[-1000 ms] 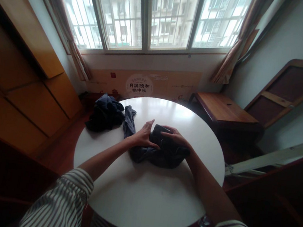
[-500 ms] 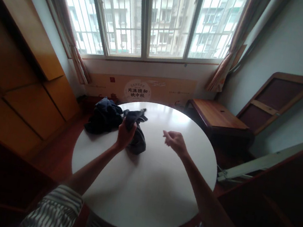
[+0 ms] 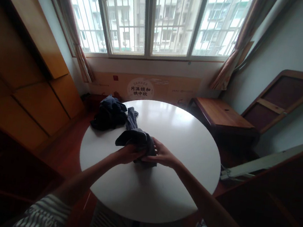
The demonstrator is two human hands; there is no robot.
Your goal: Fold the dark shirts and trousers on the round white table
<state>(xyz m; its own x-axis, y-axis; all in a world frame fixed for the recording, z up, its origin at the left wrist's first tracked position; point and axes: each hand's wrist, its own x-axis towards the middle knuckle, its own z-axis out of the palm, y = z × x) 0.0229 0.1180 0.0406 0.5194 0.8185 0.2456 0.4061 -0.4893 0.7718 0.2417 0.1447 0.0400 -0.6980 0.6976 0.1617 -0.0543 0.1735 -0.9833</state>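
Note:
A dark grey, bunched-up garment (image 3: 134, 137) is held just above the middle of the white round table (image 3: 179, 196). My left hand (image 3: 130, 154) grips its near left side, with the fingers partly hidden by the cloth. On the right side, my right hand (image 3: 162, 154) is closed round the fabric, thumb below and fingers above. Behind the garment a narrow blue-grey length of cloth (image 3: 132, 118) reaches toward the far edge; whether it is part of the same garment I cannot tell. What exact kind of clothing it is does not show.
A heap of dark clothes (image 3: 109, 113) lies at the table's far left edge, partly overhanging it. Beyond the table stands a low wooden bench (image 3: 222, 113) on the right. Wooden cabinets (image 3: 37, 101) line the left, and a barred window (image 3: 172, 22) is ahead.
My right hand has come in from the right and taken hold of the garment. My left hand has moved nearer to me and rightward with it, and the cloth has spread out.

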